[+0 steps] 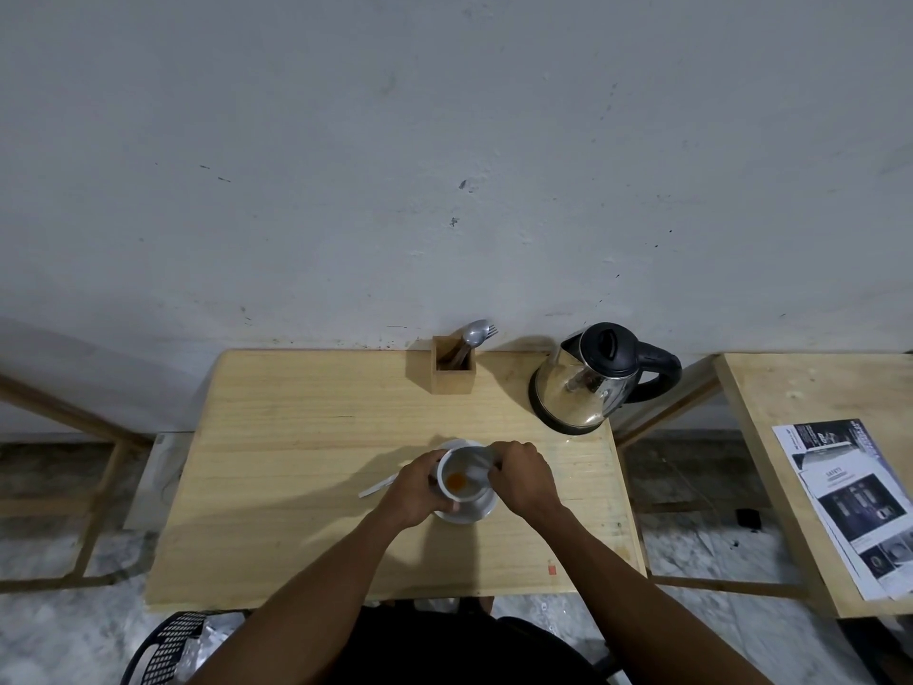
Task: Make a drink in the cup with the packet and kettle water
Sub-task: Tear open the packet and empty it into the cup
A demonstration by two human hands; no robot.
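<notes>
A white cup (462, 479) stands on a white saucer (481, 511) near the middle of the wooden table (296, 437). A small heap of orange powder lies in the cup's bottom. My left hand (412, 491) wraps around the cup's left side. My right hand (521, 474) pinches a thin greyish packet (480, 455) tilted over the cup's far rim. The steel kettle (585, 383) with a black lid and handle stands at the back right of the table, apart from both hands.
A white spoon (378, 487) sticks out to the left from under my left hand. A wooden holder (453, 369) with a spoon and fork stands at the back edge by the wall. Printed papers (850, 506) lie on a second table at right. A black mesh basket (168, 650) sits on the floor.
</notes>
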